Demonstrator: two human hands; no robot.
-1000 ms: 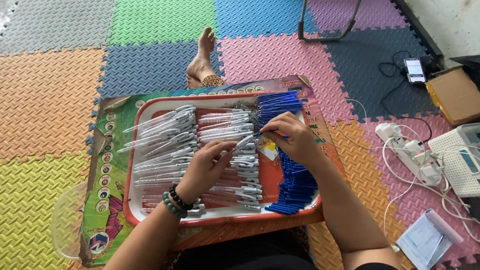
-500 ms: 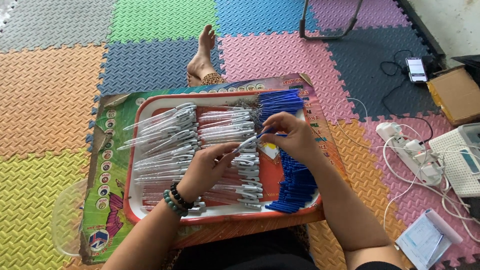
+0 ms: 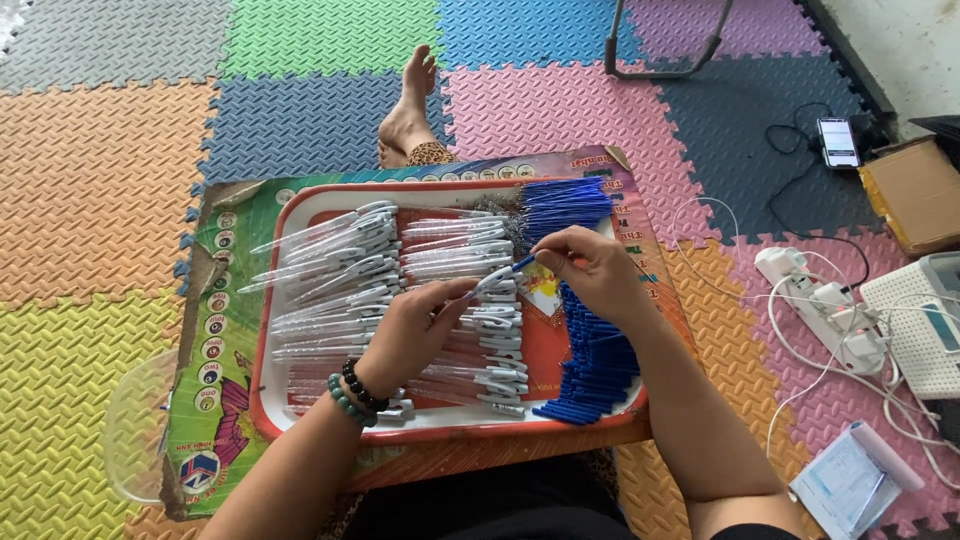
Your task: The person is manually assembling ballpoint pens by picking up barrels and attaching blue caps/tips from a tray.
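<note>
Left hand (image 3: 415, 330) pinches a clear pen barrel (image 3: 487, 283), palm hiding the barrels under it; right hand (image 3: 590, 265) grips a blue refill (image 3: 523, 263) at its mouth, tip hard to see; blue refill piles (image 3: 590, 355) below and beyond right fingers; red tray (image 3: 300, 205); bare foot (image 3: 408, 115) beyond

box (image 3: 915, 190) cut by right edge | pens under hands (image 3: 415, 335) hidden

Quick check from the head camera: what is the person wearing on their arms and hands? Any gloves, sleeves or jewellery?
No gloves: both hands are bare, and no sleeves show on the forearms. The left hand has two bead bracelets at the wrist, one of black beads and one of pale green beads. The right hand and its wrist carry nothing that shows.
</note>
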